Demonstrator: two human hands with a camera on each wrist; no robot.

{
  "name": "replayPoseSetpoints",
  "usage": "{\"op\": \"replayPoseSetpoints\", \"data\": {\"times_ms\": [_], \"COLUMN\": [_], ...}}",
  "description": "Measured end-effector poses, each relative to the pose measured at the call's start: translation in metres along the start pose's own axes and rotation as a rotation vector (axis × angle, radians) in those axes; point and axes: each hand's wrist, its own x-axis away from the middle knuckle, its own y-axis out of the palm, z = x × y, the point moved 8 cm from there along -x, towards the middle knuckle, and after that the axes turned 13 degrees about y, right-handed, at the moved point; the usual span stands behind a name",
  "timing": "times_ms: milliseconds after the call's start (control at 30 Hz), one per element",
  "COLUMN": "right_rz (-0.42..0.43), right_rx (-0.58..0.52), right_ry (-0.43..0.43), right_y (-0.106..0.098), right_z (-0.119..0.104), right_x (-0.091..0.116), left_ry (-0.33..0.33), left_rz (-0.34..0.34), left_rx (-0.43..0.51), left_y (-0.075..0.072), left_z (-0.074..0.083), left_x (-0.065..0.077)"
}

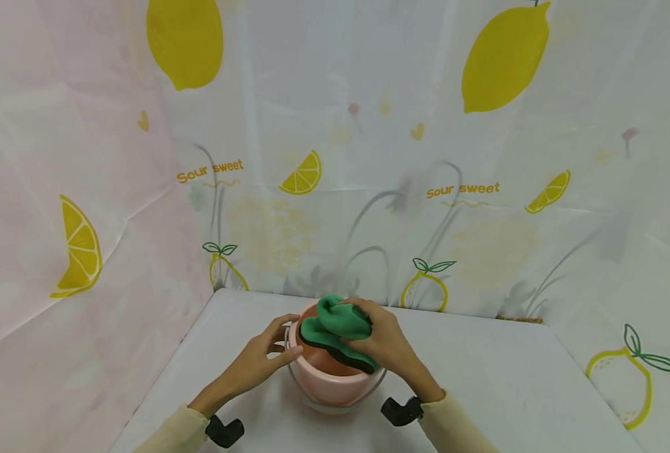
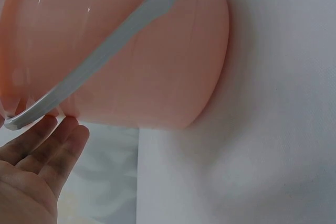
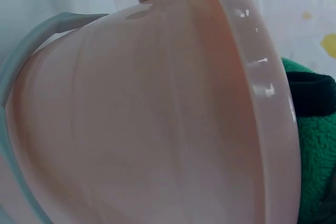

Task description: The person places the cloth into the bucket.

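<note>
Holding the green cloth (image 1: 340,321) in the right hand (image 1: 384,338), just to the left of that nearer hand and slanted far-left to near-right across the mouth of the pink bucket (image 1: 330,390), while resting the left hand (image 1: 257,358), with relaxed fingers, against the bucket's left side
</note>
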Motion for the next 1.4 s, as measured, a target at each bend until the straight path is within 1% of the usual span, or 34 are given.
{"op": "replayPoseSetpoints", "data": {"times_ms": [200,400,533,900,1033,1200,1400], "right_rz": [-0.014,-0.03,-0.043,-0.086,-0.105,-0.106,-0.114], "right_rx": [0.007,0.012,0.011,0.035,0.035,0.062,0.089], "right_ry": [0.014,0.014,0.015,0.009,0.003,-0.026,-0.035], "right_y": [0.004,0.007,0.008,0.016,0.019,0.022,0.024], "right_z": [0.001,0.001,0.002,0.0,-0.002,-0.004,-0.005], "right_x": [-0.001,-0.002,-0.002,-0.003,-0.004,-0.004,-0.005], "left_ry": [0.015,0.004,-0.002,0.0,-0.005,-0.009,-0.022], "left_rz": [0.0,-0.006,-0.01,-0.008,-0.007,-0.004,0.004], "left_rx": [-0.009,0.0,-0.011,0.001,-0.003,-0.003,0.027], "left_y": [-0.001,0.0,0.0,0.001,0.001,0.001,0.002], "left_z": [0.001,0.001,0.0,0.001,0.001,0.0,-0.004], "left_x": [-0.001,0.0,0.0,0.0,0.001,0.001,0.002]}}
